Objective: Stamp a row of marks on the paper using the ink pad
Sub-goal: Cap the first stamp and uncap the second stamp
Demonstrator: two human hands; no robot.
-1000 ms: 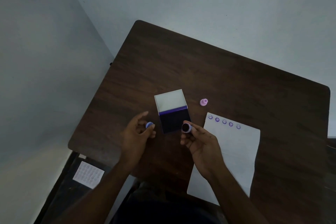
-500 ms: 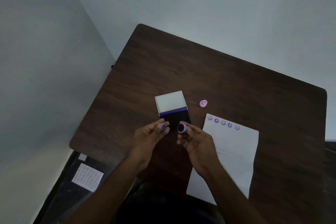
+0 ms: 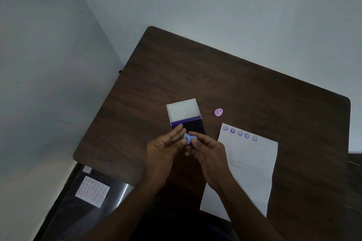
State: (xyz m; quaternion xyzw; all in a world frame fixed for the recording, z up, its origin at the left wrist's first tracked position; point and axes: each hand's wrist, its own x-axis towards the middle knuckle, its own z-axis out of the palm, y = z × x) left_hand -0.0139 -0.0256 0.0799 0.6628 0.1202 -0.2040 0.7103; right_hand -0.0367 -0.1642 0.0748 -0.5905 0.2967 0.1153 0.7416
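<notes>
Just in front of the open ink pad (image 3: pixel 194 125), whose white lid (image 3: pixel 183 110) is folded back, my two hands meet over the dark wooden table (image 3: pixel 254 88). My right hand (image 3: pixel 208 151) pinches a small purple stamp (image 3: pixel 191 139). My left hand (image 3: pixel 165 149) holds a blue cap (image 3: pixel 185 136) pressed against the stamp's end. To the right lies the white paper (image 3: pixel 250 168), with a row of several purple smiley marks (image 3: pixel 240 133) along its top edge.
A pink stamp (image 3: pixel 218 112) stands on the table between the ink pad and the paper. Below the table's left edge a small sheet covered with pink marks (image 3: pixel 92 191) lies on a dark surface. Walls close in at the left and back.
My hands have come together: the left hand carried the blue cap rightward to the stamp in my right hand, and the two pieces now touch.
</notes>
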